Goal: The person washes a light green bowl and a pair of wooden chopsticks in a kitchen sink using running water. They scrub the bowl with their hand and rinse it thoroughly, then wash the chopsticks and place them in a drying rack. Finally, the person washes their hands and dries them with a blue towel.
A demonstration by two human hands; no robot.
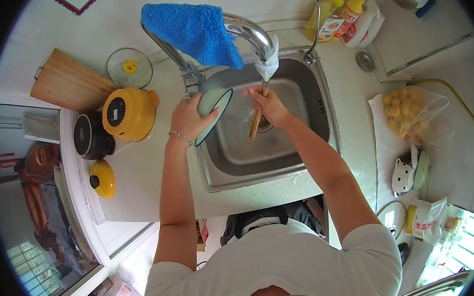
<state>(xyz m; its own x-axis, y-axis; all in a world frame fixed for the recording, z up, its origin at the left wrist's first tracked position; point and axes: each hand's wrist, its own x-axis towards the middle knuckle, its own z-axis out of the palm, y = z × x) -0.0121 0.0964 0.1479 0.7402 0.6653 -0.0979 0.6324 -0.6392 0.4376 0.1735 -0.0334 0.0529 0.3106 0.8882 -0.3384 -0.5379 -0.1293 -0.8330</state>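
My left hand [191, 120] grips a pale green bowl [213, 108] with a dark rim, tilted on its side over the left edge of the sink. In my right hand [270, 106] are wooden chopsticks [255, 126], their lower ends pointing down toward the drain. They sit right under the mouth of the chrome faucet [253, 33], which is wrapped in white cloth, and water runs onto them. Beneath both hands lies the stainless steel sink [238, 160]. A blue cloth [191, 31] hangs over the faucet's neck.
At left stand a yellow pot [135, 114], a black pot [92, 135], a yellow lid [104, 180], a glass lid [140, 60] and a wooden cutting board [73, 81]. Bottles [331, 21] stand behind the sink at right. A bag of round yellow fruit [403, 107] lies at right.
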